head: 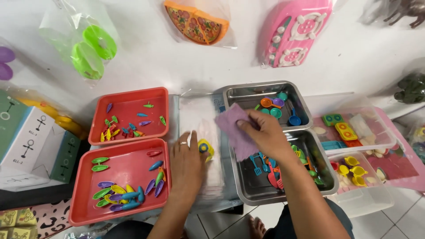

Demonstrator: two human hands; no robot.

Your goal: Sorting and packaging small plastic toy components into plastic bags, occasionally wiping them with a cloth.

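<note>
While the left hand (pixel 188 161) lies flat, palm down with fingers spread, on a stack of clear plastic bags (pixel 201 128) in the middle of the white tabletop (pixel 186 71), the right hand (pixel 264 132) pinches a soft purple rectangular card (pixel 234 126) between thumb and fingers, holding it just above the rim between two steel trays. A small yellow toy piece with a blue centre (pixel 205 147) sits on the bags, touching the left hand's index finger; a ring shows on one finger of that hand.

To the left stand two red plastic trays: the far red tray (pixel 128 113) holds a scatter of small coloured toy pieces, and the near red tray (pixel 121 183) holds larger leaf-shaped pieces in green, purple, yellow and blue. To the right, the far steel tray (pixel 261 95) carries little toy pans and cups in orange, teal, blue and purple, and the near steel tray (pixel 261 186) carries toy spatulas and utensils, partly hidden under the right forearm. Beyond these, clear plastic tubs (pixel 367 194) hold yellow toy cups and coloured blocks. Against the wall hang bagged toys: a green pair of discs (pixel 93 51), an orange pizza slice set (pixel 197 22) and a pink stove top (pixel 294 33).
</note>
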